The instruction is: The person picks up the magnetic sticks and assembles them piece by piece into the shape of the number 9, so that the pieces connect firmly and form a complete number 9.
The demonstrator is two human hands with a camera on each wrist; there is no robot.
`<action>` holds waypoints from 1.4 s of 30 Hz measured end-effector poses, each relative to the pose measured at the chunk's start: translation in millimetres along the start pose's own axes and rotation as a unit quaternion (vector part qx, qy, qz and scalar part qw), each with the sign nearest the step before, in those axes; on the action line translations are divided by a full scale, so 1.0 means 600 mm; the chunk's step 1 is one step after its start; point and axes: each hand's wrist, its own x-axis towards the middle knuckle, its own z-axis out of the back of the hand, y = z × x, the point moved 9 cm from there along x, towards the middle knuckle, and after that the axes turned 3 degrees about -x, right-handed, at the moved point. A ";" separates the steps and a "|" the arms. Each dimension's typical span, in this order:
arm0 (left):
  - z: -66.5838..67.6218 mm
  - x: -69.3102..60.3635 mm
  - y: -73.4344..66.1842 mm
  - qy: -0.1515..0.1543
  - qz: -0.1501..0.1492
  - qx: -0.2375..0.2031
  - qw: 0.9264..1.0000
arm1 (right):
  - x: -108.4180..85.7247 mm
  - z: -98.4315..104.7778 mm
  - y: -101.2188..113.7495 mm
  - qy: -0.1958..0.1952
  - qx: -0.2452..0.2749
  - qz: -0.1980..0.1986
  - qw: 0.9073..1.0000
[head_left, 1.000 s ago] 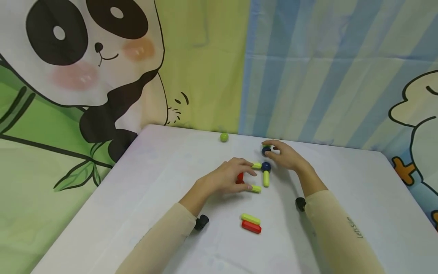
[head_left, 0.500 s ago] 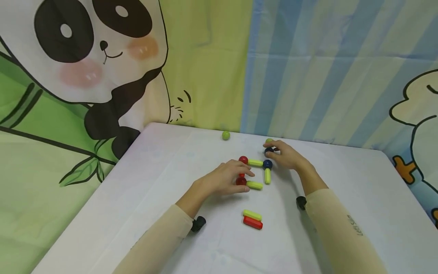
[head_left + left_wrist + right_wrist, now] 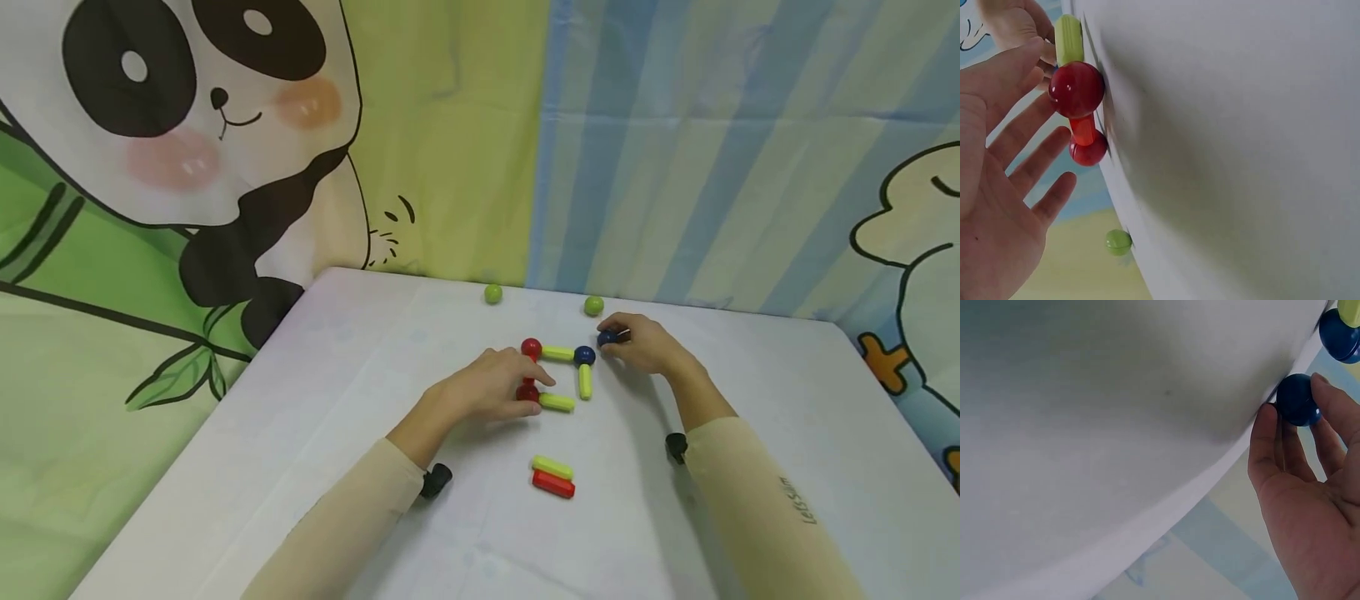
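My right hand point(image 3: 647, 343) pinches a loose blue ball point(image 3: 1297, 400) between thumb and fingertips, low at the table surface. Left of it lies a joined shape: a second blue ball point(image 3: 584, 356) with two yellow-green rods point(image 3: 557, 353), and two red balls point(image 3: 531, 348) with a red rod point(image 3: 1083, 129) between them. Another yellow-green rod point(image 3: 557, 402) sticks out from the nearer red ball point(image 3: 1077, 89). My left hand point(image 3: 487, 387) is beside the red balls, fingers spread and fairly straight, partly covering the red rod in the head view. Whether it touches them I cannot tell.
Nearer to me, a loose yellow-green rod point(image 3: 552, 467) lies alongside a loose red rod point(image 3: 553, 484). Two green balls point(image 3: 492, 293) sit near the far edge of the white table point(image 3: 360, 358). Behind it hangs a printed cloth point(image 3: 450, 150).
My right hand has shifted right and slightly nearer with the blue ball, uncovering the green ball behind it. The left hand has drawn slightly left, leaving more of the red pieces visible.
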 end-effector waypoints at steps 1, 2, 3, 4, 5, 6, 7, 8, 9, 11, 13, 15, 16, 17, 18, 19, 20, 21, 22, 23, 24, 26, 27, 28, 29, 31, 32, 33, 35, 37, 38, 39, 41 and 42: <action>-0.001 0.003 0.000 0.001 0.001 0.003 1.000 | -0.004 -0.001 -0.002 0.001 0.002 -0.001 1.000; -0.004 0.005 0.001 0.003 0.003 0.008 1.000 | -0.010 -0.003 -0.003 0.003 0.004 0.000 1.000; -0.007 0.007 0.001 0.007 0.004 0.013 1.000 | -0.016 -0.007 -0.005 0.006 0.006 -0.001 1.000; -0.010 0.008 0.002 0.011 0.005 0.017 1.000 | -0.022 -0.013 -0.007 0.008 0.009 -0.004 1.000; -0.015 0.008 0.004 0.015 0.006 0.022 1.000 | -0.028 -0.020 -0.008 0.011 0.010 -0.004 1.000; -0.019 0.008 0.006 0.019 0.007 0.025 0.999 | -0.035 -0.026 -0.008 0.012 0.011 -0.005 1.000; -0.023 0.008 0.008 0.021 0.010 0.027 0.999 | -0.041 -0.031 -0.008 0.013 0.011 -0.007 1.000; -0.025 0.008 0.010 0.020 0.010 0.029 0.999 | -0.047 -0.033 -0.007 0.011 0.010 -0.006 1.000; -0.026 0.007 0.012 0.017 0.012 0.028 0.999 | -0.051 -0.034 -0.003 0.009 0.008 -0.003 1.000; -0.023 0.002 0.017 0.009 0.017 0.025 0.999 | -0.055 -0.032 0.009 0.005 0.005 0.006 1.000; -0.016 -0.004 0.022 0.001 0.022 0.021 1.000 | -0.056 -0.029 0.023 0.007 0.002 0.011 1.000; -0.009 -0.008 0.025 -0.004 0.022 0.019 1.000 | -0.057 -0.027 0.034 0.012 0.001 0.015 1.000; -0.007 -0.009 0.026 -0.006 0.022 0.019 1.000 | -0.058 -0.027 0.036 0.013 0.000 0.014 1.000; -0.006 -0.008 0.027 -0.008 0.020 0.020 1.000 | -0.060 -0.027 0.038 0.014 -0.001 0.014 1.000; -0.005 -0.007 0.026 -0.010 0.017 0.019 1.000 | -0.062 -0.027 0.038 0.015 -0.002 0.014 1.000; -0.006 -0.005 0.025 -0.011 0.015 0.019 1.000 | -0.066 -0.027 0.038 0.015 -0.002 0.015 1.000; -0.006 -0.004 0.024 -0.012 0.013 0.018 1.000 | -0.070 -0.027 0.038 0.014 -0.002 0.016 1.000; -0.007 -0.002 0.022 -0.012 0.010 0.018 1.000 | -0.074 -0.027 0.038 0.013 -0.003 0.018 1.000; -0.008 0.000 0.021 -0.013 0.009 0.018 1.000 | -0.078 -0.026 0.038 0.011 -0.003 0.020 1.000; -0.008 0.000 0.020 -0.013 0.008 0.017 1.000 | -0.081 -0.026 0.041 0.010 -0.002 0.025 1.000; -0.009 0.001 0.021 -0.012 0.008 0.017 1.000 | -0.083 -0.026 0.044 0.009 -0.001 0.030 1.000; -0.009 0.001 0.023 -0.012 0.007 0.016 1.000 | -0.087 -0.028 0.052 0.007 0.003 0.040 0.999; -0.009 0.001 0.025 -0.011 0.008 0.016 1.000 | -0.089 -0.028 0.056 0.006 0.005 0.044 0.999; -0.009 0.000 0.027 -0.011 0.010 0.014 1.000 | -0.090 -0.029 0.061 0.005 0.009 0.049 0.999; -0.008 -0.001 0.030 -0.011 0.012 0.014 1.000 | -0.091 -0.031 0.067 0.005 0.012 0.055 0.998; -0.005 -0.005 0.038 -0.012 0.023 0.012 1.000 | -0.092 -0.034 0.077 0.010 0.022 0.065 0.998; -0.003 -0.007 0.042 -0.012 0.028 0.013 0.999 | -0.092 -0.036 0.082 0.012 0.027 0.068 0.997; -0.002 -0.009 0.046 -0.013 0.032 0.013 0.999 | -0.092 -0.037 0.086 0.014 0.031 0.071 0.997; 0.001 -0.013 0.051 -0.014 0.038 0.011 0.999 | -0.092 -0.039 0.091 0.019 0.042 0.074 0.996; 0.003 -0.016 0.054 -0.015 0.040 0.006 0.999 | -0.093 -0.040 0.093 0.023 0.052 0.076 0.995; 0.005 -0.017 0.055 -0.015 0.039 0.005 0.999 | -0.093 -0.040 0.094 0.023 0.056 0.078 0.995; 0.005 -0.017 0.055 -0.015 0.038 0.004 0.999 | -0.095 -0.041 0.095 0.024 0.060 0.079 0.995; 0.007 -0.017 0.054 -0.015 0.038 0.004 0.999 | -0.098 -0.042 0.096 0.026 0.066 0.084 0.994; 0.007 -0.016 0.053 -0.013 0.036 0.006 0.999 | -0.100 -0.043 0.097 0.027 0.071 0.086 0.993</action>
